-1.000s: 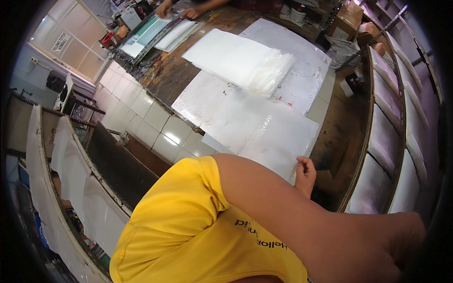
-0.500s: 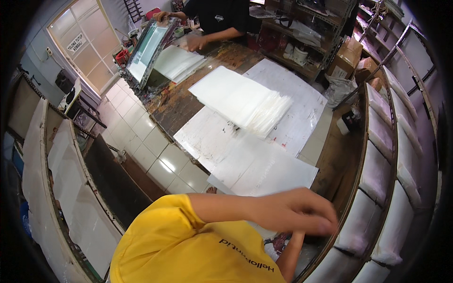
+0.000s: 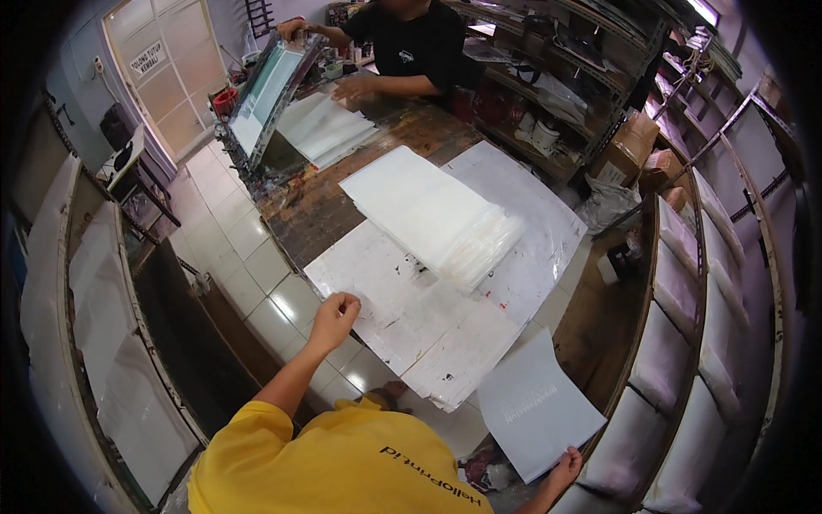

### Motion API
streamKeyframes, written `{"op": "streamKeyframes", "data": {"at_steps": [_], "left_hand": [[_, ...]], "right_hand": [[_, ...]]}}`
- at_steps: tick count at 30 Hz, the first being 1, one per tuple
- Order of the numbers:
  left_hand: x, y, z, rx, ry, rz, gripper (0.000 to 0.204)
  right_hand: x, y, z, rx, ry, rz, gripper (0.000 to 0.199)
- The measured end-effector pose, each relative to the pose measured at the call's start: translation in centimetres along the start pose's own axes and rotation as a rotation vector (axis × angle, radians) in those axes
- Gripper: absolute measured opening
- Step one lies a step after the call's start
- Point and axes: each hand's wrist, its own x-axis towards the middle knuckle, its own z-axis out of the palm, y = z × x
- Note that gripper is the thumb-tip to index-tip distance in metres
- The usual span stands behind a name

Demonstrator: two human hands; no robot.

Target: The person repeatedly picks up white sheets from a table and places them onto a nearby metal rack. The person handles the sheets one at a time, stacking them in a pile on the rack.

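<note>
My right hand (image 3: 563, 474) grips the lower right corner of a flat, frosted plastic bag (image 3: 535, 407) with faint white print. The bag hangs off to the right of the table, slightly curved. By the table's near left edge my left hand (image 3: 336, 318) is raised with its fingers curled in; nothing shows in it. A fanned stack of translucent white plastic bags (image 3: 428, 210) lies on the pale, stained board (image 3: 368, 265) covering the near part of the table.
Racks with pale bags laid on them (image 3: 676, 343) curve along the right, and more racks (image 3: 128, 343) stand on the left. Across the wooden table (image 3: 317, 201), a person in black (image 3: 407, 51) holds up a printing screen (image 3: 276, 90) over another pile of bags (image 3: 325, 128).
The printed bag has moved off the table's near edge to the right, now in my right hand. My left arm has swung from the right back to the left. The co-worker has barely moved.
</note>
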Motion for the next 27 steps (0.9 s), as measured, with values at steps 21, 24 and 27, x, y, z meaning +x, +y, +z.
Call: {"op": "streamKeyframes", "data": {"at_steps": [21,24,27], "left_hand": [[16.2,1.4,0.7,0.576,0.177,0.589,0.046],[18.6,-0.4,1.0,0.724,0.158,0.569,0.042],[20.0,-2.3,1.0,0.839,-0.019,0.402,0.025]], "right_hand": [[-3.8,2.6,1.8,-0.346,0.053,-0.060,0.028],[-4.3,0.8,3.1,-0.353,0.030,-0.079,0.028],[-4.8,-1.9,4.7,-0.397,-0.017,-0.075,0.029]]}}
